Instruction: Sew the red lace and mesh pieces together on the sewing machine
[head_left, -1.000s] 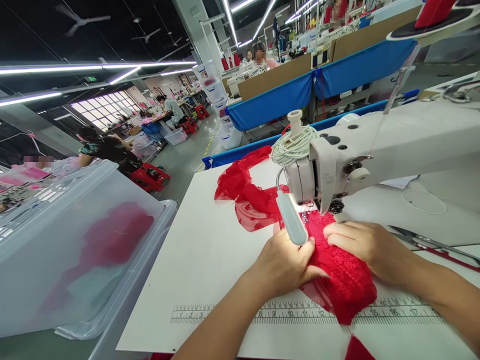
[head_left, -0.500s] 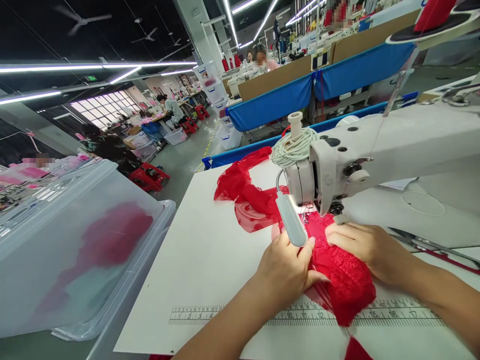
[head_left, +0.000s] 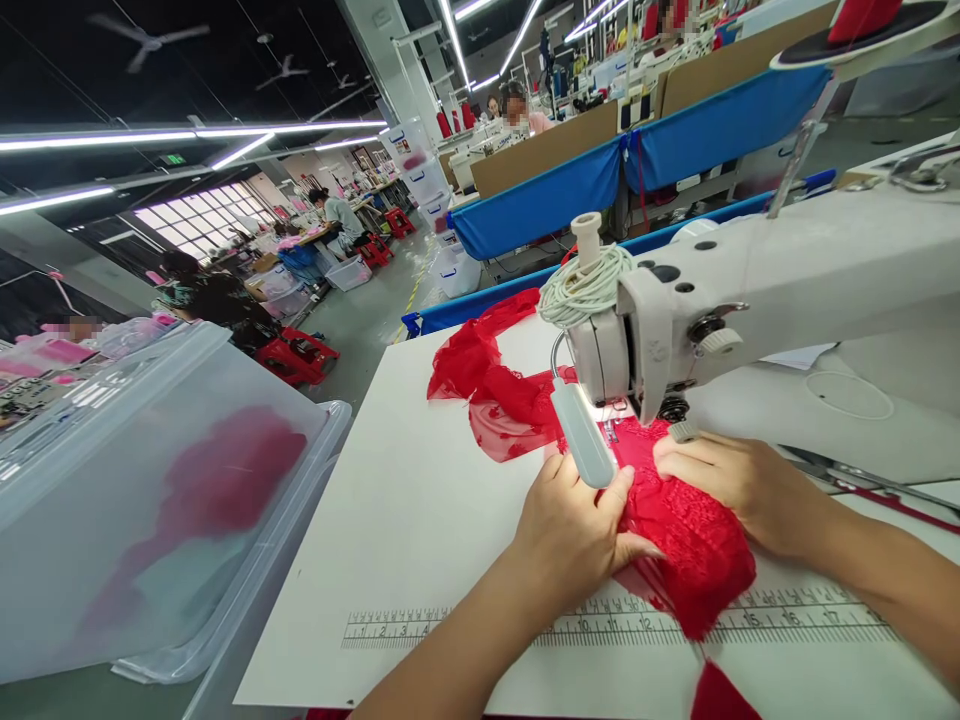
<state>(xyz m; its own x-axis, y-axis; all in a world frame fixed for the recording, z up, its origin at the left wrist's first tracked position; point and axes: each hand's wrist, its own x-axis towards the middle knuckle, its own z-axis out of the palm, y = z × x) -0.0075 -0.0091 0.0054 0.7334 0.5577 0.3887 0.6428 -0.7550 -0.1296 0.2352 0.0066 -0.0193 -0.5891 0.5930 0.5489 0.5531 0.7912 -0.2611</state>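
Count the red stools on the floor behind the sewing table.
3 can be told: one red stool beside the seated worker at left, two further back by the far tables. More may be hidden behind people and bins.

needle: hidden behind lamp (head_left: 584, 436) | scissors (head_left: 862, 478): cut off (right edge)

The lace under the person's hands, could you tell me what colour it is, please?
Red; the lace shows best in the head view, beneath the needle.
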